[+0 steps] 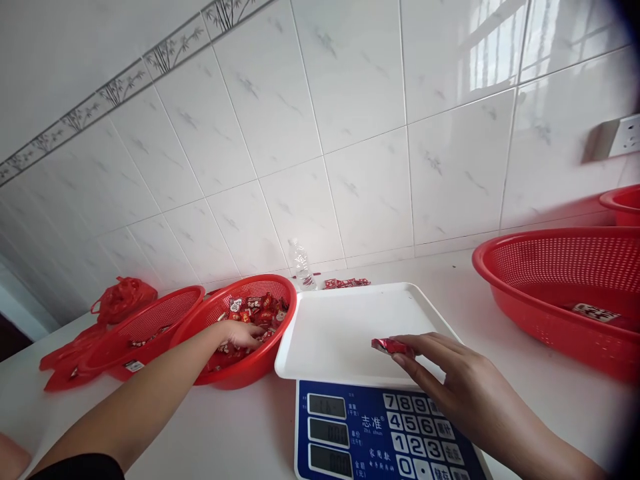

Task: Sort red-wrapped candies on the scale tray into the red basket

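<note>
Head view: a red-wrapped candy (389, 345) is pinched in the nearly closed fingers of the right hand (463, 388), low over the white tray (335, 327) of the scale (370, 433). Fingers of the left hand (243, 333) curl among candies (261, 312) in a red basket (243, 379); whether they grip any cannot be told.

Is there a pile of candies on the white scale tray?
No, the white tray is bare except for one red candy pinched in the right hand at its near edge.

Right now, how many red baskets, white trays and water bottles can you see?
Red plastic mesh baskets: 4
White plastic tray: 1
Clear plastic water bottle: 1
Total: 6
</note>
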A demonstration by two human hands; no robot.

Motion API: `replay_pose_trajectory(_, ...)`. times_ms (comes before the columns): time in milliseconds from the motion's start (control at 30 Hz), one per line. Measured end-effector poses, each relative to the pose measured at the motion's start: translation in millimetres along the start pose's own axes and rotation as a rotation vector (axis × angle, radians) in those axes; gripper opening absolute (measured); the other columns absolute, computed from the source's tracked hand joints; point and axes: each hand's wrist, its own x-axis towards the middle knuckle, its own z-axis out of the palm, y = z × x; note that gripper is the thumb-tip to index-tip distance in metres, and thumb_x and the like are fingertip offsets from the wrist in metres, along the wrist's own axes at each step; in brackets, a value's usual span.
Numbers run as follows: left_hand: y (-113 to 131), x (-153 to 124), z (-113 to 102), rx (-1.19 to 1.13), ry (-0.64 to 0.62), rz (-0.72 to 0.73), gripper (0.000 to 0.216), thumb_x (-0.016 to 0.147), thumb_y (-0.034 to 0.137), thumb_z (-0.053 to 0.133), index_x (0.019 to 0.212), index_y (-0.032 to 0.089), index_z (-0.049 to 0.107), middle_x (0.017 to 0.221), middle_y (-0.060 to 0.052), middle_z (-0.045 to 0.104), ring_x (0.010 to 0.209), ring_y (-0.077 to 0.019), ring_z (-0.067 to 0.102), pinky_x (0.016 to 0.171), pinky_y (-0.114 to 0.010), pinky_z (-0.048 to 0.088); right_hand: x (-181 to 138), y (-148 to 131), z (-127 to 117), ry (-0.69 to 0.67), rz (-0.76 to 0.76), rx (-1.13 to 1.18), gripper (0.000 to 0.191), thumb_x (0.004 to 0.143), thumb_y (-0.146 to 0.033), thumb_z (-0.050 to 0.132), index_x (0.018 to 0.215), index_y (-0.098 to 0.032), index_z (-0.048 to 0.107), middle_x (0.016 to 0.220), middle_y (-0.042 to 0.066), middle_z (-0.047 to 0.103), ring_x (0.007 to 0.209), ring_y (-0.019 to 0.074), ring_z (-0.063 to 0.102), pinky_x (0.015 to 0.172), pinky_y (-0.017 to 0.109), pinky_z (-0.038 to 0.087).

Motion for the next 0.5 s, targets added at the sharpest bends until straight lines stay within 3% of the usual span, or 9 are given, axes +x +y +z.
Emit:
replay_pose_trajectory(67,4,-9,3,-0.002,-0.040,-0.033,0.063,0.054,0.034,0.070,0.116,0.026,0.064,0.090,-0.009,0.073,0.071,-0.0308,0.067,0.051,-0.033,0.048,0,0,0,-0.001,-0.004,-0.001,0.029,0.092,-0.043,0.045,0.094,-0.028,0.070,0.087,0.003,0.075,0.073,0.0204,0.071,0.059,0.030,0.058)
replay_pose_trajectory(167,10,-20,8,-0.016,-0.004,-0.023,0.069,0.052,0.023,0.068,0.120,0.026,0.060,0.093,-0.008,0.072,0.078,-0.0310,0.067,0.055,-0.032,0.048,1,-1,-1,-0.002,-0.001,0.002,0.031,0.092,-0.044,0.044,0.093,-0.027,0.070,0.086,0.004,0.075,0.072,0.0207,0.071,0.058,0.030,0.057)
replay_pose_trajectory(233,13,-27,10,-0.036,0.045,0.004,0.061,0.052,0.019,0.067,0.112,0.025,0.064,0.094,-0.007,0.071,0.084,-0.0310,0.066,0.059,-0.031,0.048,3,-1,-2,-0.005,0.008,0.001,0.032,0.092,-0.046,0.043,0.094,-0.027,0.070,0.086,0.005,0.075,0.072,0.0209,0.071,0.057,0.031,0.057)
replay_pose_trajectory(367,13,-35,3,-0.113,0.094,0.029,0.042,0.054,0.022,0.067,0.096,0.022,0.064,0.081,-0.004,0.071,0.079,-0.0289,0.067,0.059,-0.031,0.049,3,1,-3,-0.005,0.026,-0.009,0.034,0.091,-0.048,0.043,0.093,-0.027,0.070,0.085,0.004,0.075,0.071,0.0202,0.071,0.055,0.030,0.057)
replay_pose_trajectory(500,14,-41,-16,-0.176,0.187,0.082,0.040,0.055,0.026,0.072,0.093,0.019,0.061,0.088,-0.003,0.070,0.090,-0.0274,0.065,0.070,-0.030,0.050,3,3,-3,-0.015,0.032,-0.019,0.034,0.092,-0.048,0.043,0.094,-0.027,0.069,0.084,0.004,0.075,0.068,0.0195,0.070,0.053,0.029,0.056)
